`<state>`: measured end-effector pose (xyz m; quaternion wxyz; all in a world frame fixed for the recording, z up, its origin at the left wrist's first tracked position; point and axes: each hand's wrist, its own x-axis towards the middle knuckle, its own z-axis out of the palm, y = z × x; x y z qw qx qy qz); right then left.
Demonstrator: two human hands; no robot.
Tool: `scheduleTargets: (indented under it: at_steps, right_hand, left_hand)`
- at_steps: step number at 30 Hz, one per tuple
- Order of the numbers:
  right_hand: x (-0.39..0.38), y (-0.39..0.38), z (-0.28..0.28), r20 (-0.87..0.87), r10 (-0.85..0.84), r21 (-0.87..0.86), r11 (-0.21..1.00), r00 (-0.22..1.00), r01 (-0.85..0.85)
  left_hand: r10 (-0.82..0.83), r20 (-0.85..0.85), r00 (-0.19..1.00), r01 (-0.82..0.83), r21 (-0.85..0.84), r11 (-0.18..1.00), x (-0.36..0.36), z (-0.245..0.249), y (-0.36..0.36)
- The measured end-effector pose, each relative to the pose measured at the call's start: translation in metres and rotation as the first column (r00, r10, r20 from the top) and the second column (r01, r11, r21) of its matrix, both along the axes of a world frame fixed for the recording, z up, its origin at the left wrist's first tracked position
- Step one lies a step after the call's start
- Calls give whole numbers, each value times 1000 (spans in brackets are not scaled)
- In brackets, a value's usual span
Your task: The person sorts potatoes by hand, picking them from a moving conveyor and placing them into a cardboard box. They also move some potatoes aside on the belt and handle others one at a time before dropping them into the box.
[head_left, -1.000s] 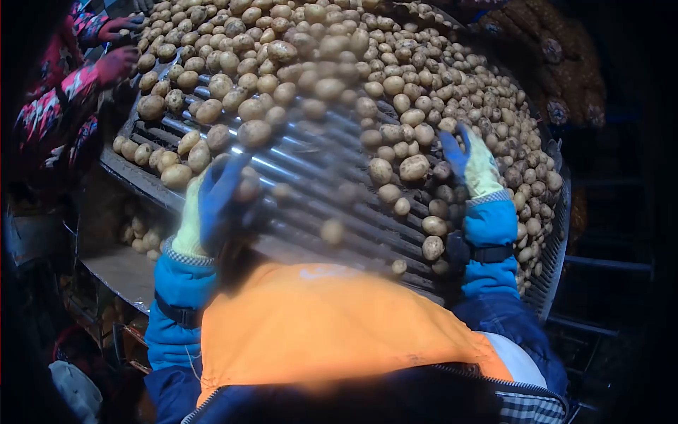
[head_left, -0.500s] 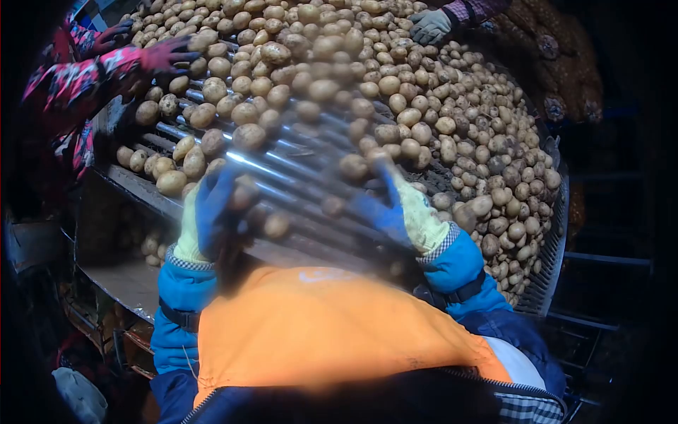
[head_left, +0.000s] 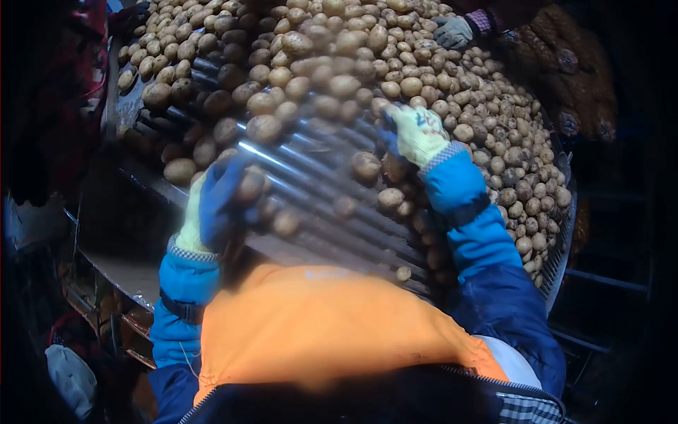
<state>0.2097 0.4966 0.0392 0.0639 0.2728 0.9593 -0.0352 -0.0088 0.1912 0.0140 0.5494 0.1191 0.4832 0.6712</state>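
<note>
My left hand (head_left: 217,206), in a yellow-green glove with a blue palm, is cupped open at the left side of the metal bars. Blurred potatoes (head_left: 251,185) lie against its palm side; no firm grip on them shows. My right hand (head_left: 417,134), gloved alike, reaches over the right edge of the bare bars. Its fingers are apart and bent down among potatoes, the tips partly hidden. A potato (head_left: 366,166) and a smaller potato (head_left: 390,198) lie on the bars near that hand. The slatted rack (head_left: 311,166) shows between my hands.
A large heap of potatoes (head_left: 494,148) covers the right side, up to a ribbed metal edge (head_left: 560,233). Another person's gloved hand (head_left: 453,32) rests on the far potatoes. Filled mesh sacks (head_left: 565,63) stand at far right. A metal ledge (head_left: 127,265) lies at left.
My right hand has moved up and away, turning its back to view. Potatoes have come onto the bars below it. The co-worker's arms at left have drawn back, and the far-left potatoes have shifted.
</note>
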Motion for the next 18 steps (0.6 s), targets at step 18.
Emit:
scheduleTargets:
  at_steps: [18]
  right_hand:
    - [-36,-25,9,-229,-317,-323,917,920,235]
  left_hand:
    - [-161,282,946,-45,606,795,-24,-43,-2]
